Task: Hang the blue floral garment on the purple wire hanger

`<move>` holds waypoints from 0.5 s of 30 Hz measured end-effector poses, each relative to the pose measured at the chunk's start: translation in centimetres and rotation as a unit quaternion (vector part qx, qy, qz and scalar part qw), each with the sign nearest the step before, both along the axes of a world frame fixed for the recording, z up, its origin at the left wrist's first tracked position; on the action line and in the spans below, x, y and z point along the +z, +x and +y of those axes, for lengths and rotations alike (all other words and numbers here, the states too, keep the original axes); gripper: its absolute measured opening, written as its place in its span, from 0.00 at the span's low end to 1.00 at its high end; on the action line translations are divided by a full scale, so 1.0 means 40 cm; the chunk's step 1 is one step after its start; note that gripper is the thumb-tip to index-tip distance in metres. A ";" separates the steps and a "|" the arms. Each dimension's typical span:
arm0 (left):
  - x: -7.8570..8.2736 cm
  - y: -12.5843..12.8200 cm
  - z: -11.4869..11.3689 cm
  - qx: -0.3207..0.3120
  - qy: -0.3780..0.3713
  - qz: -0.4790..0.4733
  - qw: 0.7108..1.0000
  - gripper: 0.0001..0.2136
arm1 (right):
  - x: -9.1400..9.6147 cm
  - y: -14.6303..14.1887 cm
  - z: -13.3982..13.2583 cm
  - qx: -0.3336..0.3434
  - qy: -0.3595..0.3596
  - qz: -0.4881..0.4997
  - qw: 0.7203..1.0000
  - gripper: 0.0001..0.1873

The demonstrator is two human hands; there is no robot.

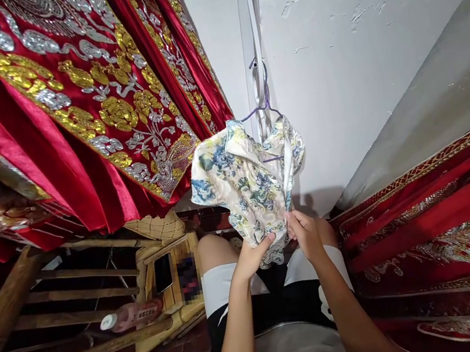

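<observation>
A small floral shirt [249,180], white with blue and yellow flowers, hangs in front of me on a purple hanger [266,99]. The hanger's hook is caught on a white strap [253,18] along the wall. My left hand [254,253] grips the lower part of the shirt, thumb on top and the other fingers hidden behind the cloth. At the shirt's front edge, my right hand [304,230] pinches the fabric between thumb and curled fingers. The shirt is partly open at the neck and front, with the lower hem bunched between my hands.
Red satin cloth [116,99] with gold and silver sequins hangs at the left. More red embroidered cloth [443,226] lies at the right. At the lower left, a bamboo seat [91,309] holds a bottle [132,315] and a dark phone [163,272]. A white wall [355,62] stands ahead.
</observation>
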State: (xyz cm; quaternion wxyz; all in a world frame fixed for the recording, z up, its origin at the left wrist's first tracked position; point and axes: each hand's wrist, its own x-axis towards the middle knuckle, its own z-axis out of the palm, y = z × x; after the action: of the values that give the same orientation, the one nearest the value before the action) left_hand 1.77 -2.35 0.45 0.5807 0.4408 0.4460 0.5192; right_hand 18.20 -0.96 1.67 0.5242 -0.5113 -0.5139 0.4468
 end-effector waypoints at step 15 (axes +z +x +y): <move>-0.057 0.120 -0.013 0.162 0.199 0.207 0.944 0.09 | 0.044 -0.038 -0.021 0.100 -0.043 0.040 0.993 0.14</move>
State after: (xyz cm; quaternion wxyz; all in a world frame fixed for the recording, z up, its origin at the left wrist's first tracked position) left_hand 6.57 -2.85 -1.83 0.2841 0.5669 0.5090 0.5821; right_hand 16.70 -1.80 3.43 0.4744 -0.4611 -0.5215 0.5389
